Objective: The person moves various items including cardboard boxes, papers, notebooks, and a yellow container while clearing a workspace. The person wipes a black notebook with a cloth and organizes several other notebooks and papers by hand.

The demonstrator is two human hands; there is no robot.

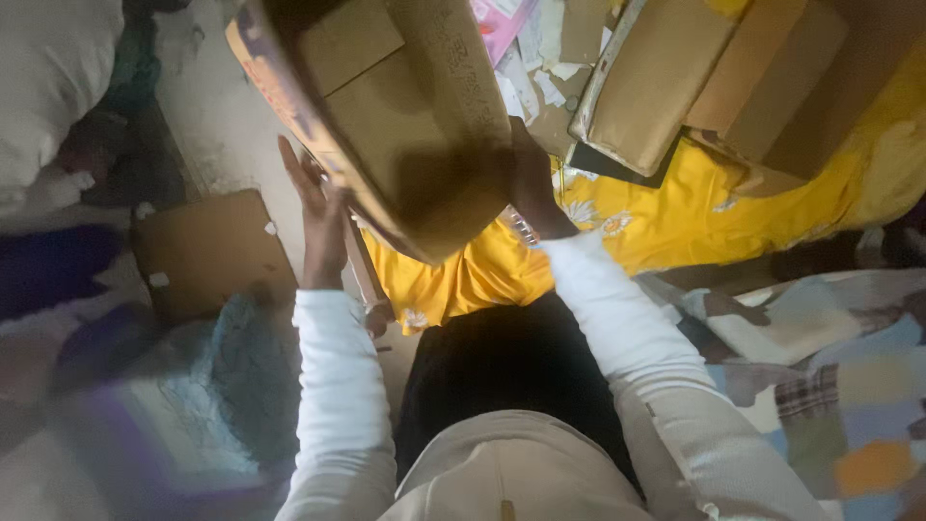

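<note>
Both hands hold large brown cardboard box (386, 116) up over yellow floral cloth (666, 222): left hand (313, 207) flat on its near-left edge, right hand (531, 183) probably curled underneath, blurred. Long axis runs diagonally away-left.

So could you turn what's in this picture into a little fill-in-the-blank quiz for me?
1. Both hands hold up a large ____ box.
2. The left hand is pressed against the box's ____ side.
3. The cloth under the box, printed with white flowers, is ____.
4. Both arms wear long ____ sleeves.

Missing words: cardboard; left; yellow; white
</note>
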